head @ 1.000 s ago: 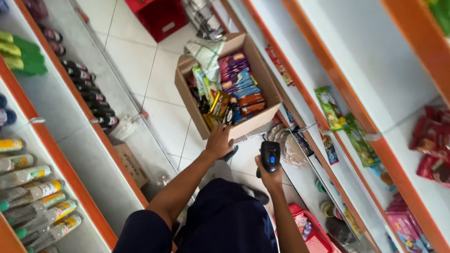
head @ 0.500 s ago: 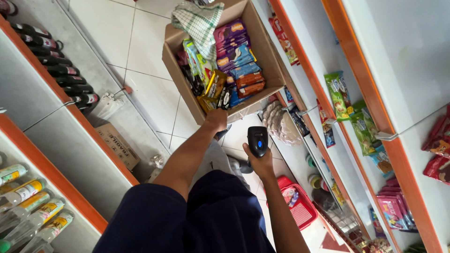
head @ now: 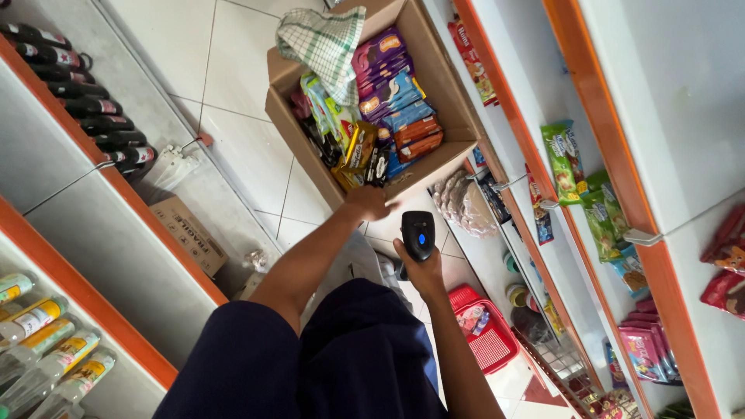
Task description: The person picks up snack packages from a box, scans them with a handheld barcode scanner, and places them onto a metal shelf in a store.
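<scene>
Left hand [head: 367,203] on the box [head: 446,85], right hand [head: 421,265] clenched round the scanner [head: 418,234].

We see the left hand gripping the box's near rim by the dark packets [head: 372,163]; the scanner is upright, just beside that hand and below the box. The box is packed full of snack packs, with a checked cloth [head: 326,43] draped over the far corner, and it sits on the tiled floor [head: 225,116] in the aisle. Our read on risk: a one-handed pull on the rim could tip the box or tear the flap and spill packs. The aisle is tight: bottles [head: 85,105] on the left shelf, snack shelves [head: 574,163] right, and a red basket [head: 489,334] and a small carton [head: 188,233] near our feet could all snag us.
</scene>
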